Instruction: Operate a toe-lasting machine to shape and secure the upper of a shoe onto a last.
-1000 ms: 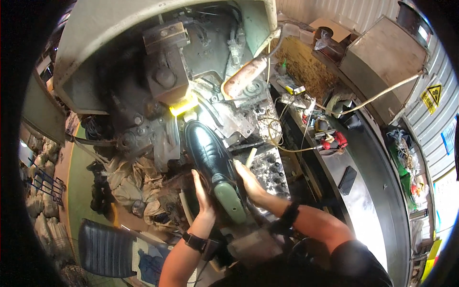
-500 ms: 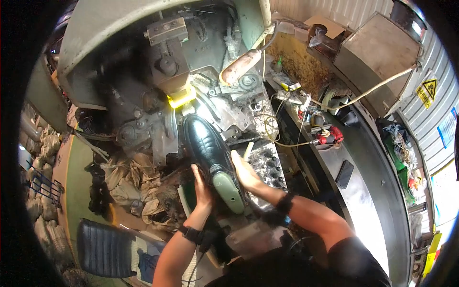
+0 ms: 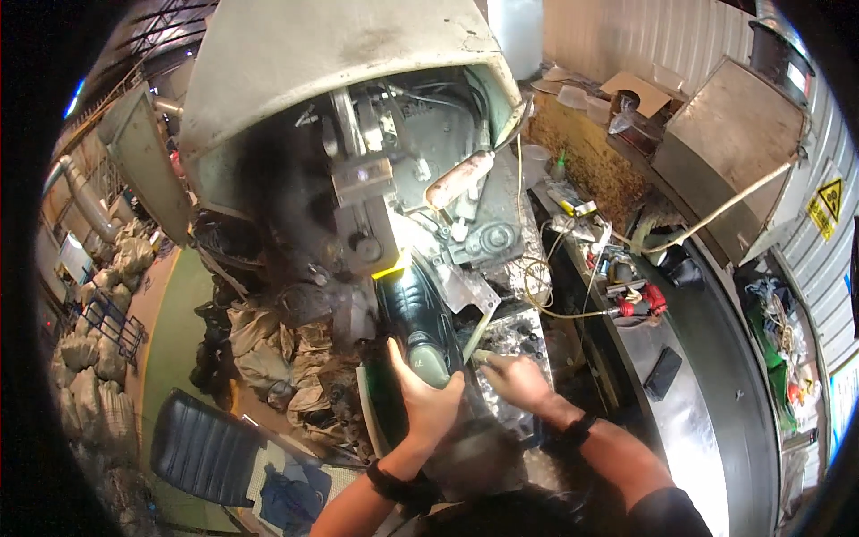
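Note:
A black leather shoe [image 3: 407, 309] on a pale green last [image 3: 429, 365] sits in the machine, its toe under a bright yellow pad [image 3: 391, 268] on the metal press head [image 3: 365, 234]. My left hand [image 3: 424, 398] is wrapped round the heel end of the last, thumb on one side and fingers on the other. To its right, my right hand [image 3: 517, 380] is closed with its fingertips at the lower end of a pale lever [image 3: 480, 333]. The fingers partly hide that grip. Metal guide plates [image 3: 461, 285] flank the shoe's front.
A lamp [image 3: 459, 179] hangs inside the machine hood [image 3: 349, 54]. At right runs a dark conveyor [image 3: 707, 394] with a phone [image 3: 663, 373] on its metal edge and a red air tool [image 3: 642, 302]. Cloth sacks [image 3: 268, 353] and a black chair [image 3: 201, 447] are at left.
The shoe has gone forward until its toe is under the yellow pad. My right hand has left the shoe's side for the lever; my left hand has shifted onto the heel end.

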`<action>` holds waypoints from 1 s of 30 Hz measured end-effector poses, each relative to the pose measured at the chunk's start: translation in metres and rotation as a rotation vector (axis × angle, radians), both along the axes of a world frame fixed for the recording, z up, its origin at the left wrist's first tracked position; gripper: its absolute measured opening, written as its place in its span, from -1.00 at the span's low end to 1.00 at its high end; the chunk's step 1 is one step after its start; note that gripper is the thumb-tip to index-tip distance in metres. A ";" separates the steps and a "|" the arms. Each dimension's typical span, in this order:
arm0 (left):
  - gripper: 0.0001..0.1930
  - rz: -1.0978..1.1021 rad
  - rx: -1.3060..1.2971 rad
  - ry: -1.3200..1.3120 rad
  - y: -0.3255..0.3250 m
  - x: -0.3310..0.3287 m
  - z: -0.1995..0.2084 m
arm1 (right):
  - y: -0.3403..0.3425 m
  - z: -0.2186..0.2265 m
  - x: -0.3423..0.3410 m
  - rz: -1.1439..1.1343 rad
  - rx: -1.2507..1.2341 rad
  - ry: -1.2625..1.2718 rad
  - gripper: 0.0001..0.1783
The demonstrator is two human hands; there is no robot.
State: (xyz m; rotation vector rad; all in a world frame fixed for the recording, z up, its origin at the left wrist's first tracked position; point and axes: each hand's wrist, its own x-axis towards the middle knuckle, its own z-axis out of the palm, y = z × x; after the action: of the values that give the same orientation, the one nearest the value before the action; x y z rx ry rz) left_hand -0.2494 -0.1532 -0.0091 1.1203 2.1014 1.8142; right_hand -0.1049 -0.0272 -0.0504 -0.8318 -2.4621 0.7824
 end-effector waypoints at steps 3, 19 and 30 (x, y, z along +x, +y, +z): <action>0.13 -0.014 0.016 -0.024 -0.003 0.000 -0.003 | -0.006 0.003 0.007 0.027 0.030 0.093 -0.72; 0.17 0.038 0.057 0.044 0.005 -0.002 -0.018 | -0.008 -0.001 0.009 0.069 0.082 0.316 -0.79; 0.18 0.067 0.037 0.054 0.005 0.007 -0.022 | -0.007 -0.016 0.019 0.051 0.169 0.157 -0.77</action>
State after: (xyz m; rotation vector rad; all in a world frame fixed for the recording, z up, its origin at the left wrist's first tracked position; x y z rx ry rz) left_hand -0.2426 -0.1481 -0.0308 1.1335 2.1687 1.8800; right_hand -0.0864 -0.0343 -0.0668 -0.6235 -2.3783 0.6217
